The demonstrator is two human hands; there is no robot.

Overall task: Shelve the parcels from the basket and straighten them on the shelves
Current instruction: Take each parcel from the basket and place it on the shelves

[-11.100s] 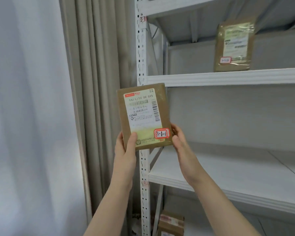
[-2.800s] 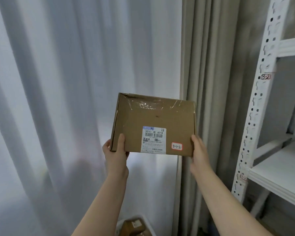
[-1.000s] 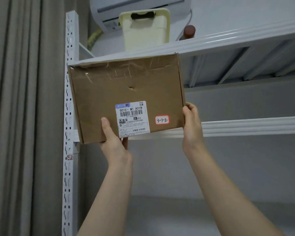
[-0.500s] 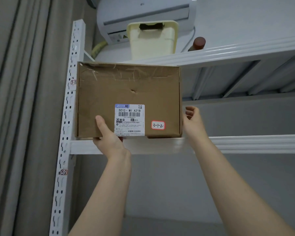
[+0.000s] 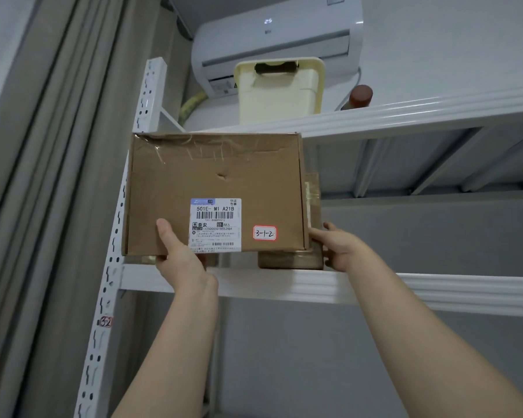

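Parcel [image 5: 215, 176] first: through the head camera I see this brown cardboard box standing upright on its long edge at centre left of the frame. Its face is turned toward me at the left end of a white shelf [image 5: 435, 292]. Its bottom edge shows just above the shelf's front lip, and from this low angle I cannot tell whether it rests on the board. A white shipping label [image 5: 215, 226] sits low on the face, with a red-bordered sticker [image 5: 264, 233] reading 3-1-2 to its right. The left hand [image 5: 180, 257] has its grip closed on the parcel's lower left, thumb pressed on the face beside the label and fingers tucked under the bottom edge. The right hand [image 5: 340, 248] is at the lower right corner, thumb touching the box's right edge and fingers partly hidden behind, so I cannot tell whether that grip holds anything. A second parcel [image 5: 313, 203] peeks out just behind the box's right side. Higher up, a cream bin [image 5: 280, 92] and a brown-capped bottle [image 5: 360, 96] stand on the upper shelf [image 5: 405, 116], below an air conditioner [image 5: 278, 34]. A perforated post [image 5: 115, 267] runs down the left, beside a curtain [image 5: 58, 206].
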